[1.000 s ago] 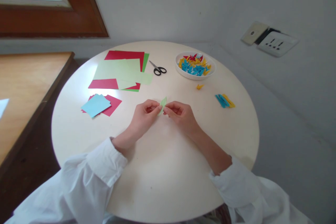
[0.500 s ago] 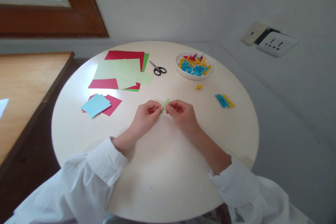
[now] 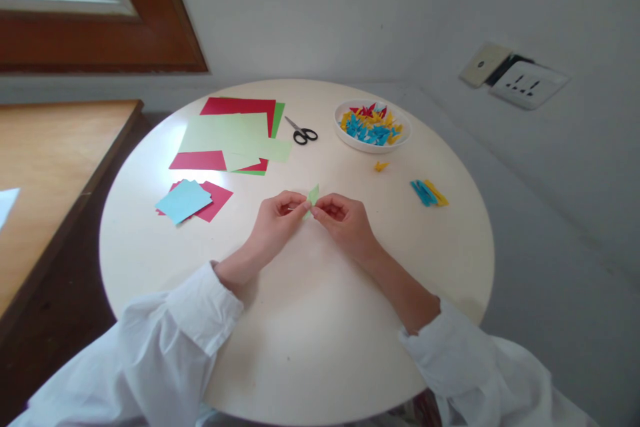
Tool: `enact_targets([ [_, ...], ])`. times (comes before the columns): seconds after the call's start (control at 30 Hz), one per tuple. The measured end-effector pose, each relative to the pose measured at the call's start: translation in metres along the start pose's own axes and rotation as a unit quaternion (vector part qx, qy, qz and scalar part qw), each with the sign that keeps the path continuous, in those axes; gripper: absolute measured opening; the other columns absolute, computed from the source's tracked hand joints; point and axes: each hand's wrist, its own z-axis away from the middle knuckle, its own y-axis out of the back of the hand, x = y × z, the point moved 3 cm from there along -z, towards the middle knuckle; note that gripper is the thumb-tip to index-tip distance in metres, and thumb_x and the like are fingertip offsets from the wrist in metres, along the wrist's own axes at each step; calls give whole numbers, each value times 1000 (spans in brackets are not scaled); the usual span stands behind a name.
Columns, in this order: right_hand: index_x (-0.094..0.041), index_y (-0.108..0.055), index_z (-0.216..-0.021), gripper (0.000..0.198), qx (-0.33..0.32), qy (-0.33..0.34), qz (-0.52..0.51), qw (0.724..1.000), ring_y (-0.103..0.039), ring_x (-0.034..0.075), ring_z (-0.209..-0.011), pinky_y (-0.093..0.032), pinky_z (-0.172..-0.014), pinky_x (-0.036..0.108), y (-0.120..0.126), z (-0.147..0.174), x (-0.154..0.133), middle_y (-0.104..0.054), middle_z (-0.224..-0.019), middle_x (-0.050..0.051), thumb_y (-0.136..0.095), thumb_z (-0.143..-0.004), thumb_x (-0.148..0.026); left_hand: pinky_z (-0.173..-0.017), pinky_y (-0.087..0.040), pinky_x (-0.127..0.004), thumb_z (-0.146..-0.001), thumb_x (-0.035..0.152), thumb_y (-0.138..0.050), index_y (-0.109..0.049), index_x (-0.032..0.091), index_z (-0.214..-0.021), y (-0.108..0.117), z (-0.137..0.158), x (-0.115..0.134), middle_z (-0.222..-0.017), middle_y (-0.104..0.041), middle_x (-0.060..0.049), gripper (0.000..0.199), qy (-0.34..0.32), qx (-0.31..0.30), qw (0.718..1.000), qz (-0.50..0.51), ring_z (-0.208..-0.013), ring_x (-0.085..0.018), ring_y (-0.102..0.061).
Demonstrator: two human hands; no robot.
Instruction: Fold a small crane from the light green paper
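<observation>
A small folded piece of light green paper (image 3: 313,195) is held up between my two hands, just above the middle of the round table. My left hand (image 3: 281,217) pinches its left side between thumb and fingers. From the other side, my right hand (image 3: 347,219) grips its lower right edge, thumb tip close to the left thumb. The paper's pointed top sticks up past the fingertips; its lower part is mostly hidden by them.
The round white table (image 3: 310,320) carries red and green paper sheets (image 3: 215,133), black-handled scissors (image 3: 303,133), and blue and red paper squares (image 3: 184,200). A white dish (image 3: 367,145) holds several folded paper cranes. Near it lie a yellow crane (image 3: 381,166) and blue and yellow folded strips (image 3: 425,193).
The green paper has turned a little more upright between my fingers. My right hand has shifted slightly left, closer to the left fingertips.
</observation>
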Motion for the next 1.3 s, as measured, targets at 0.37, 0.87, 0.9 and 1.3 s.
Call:
enact_targets([
  [0.37, -20, -61, -75, 8, 71, 55, 3, 996, -59, 14, -70, -49, -67, 28, 3, 1, 2, -65, -74, 1, -64, -72, -27, -62, -43, -25, -67, 35, -70, -69, 15, -73, -1, 0, 8, -75, -69, -4, 21, -21, 20, 999, -39, -68, -15, -58],
  [0.87, -20, -62, -71, 5, 78, 89, 51, 992, -58, 14, -70, -45, -64, 28, 3, 2, -3, -66, -73, 1, -62, -73, -24, -62, -43, -25, -68, 25, -65, -65, 16, -70, 0, 0, 8, -71, -64, -2, 10, -49, 38, 996, -65, -67, -14, -57],
  [0.9, -20, -62, -71, 5, 79, 92, 54, 991, -58, 14, -70, -45, -64, 28, 3, 2, -3, -65, -73, 1, -62, -74, -24, -62, -44, -25, -68, 25, -66, -65, 16, -70, 1, 0, 8, -72, -65, -2, 10, -52, 41, 995, -69, -68, -14, -57],
  [1.3, -20, -61, -75, 2, 80, 149, 87, 982, -59, 15, -75, -47, -67, 29, 1, 6, -10, -65, -77, 2, -59, -76, -21, -61, -46, -25, -70, 25, -64, -65, 16, -66, -3, 4, 14, -68, -66, -2, 10, -55, 37, 994, -87, -65, -14, -58],
])
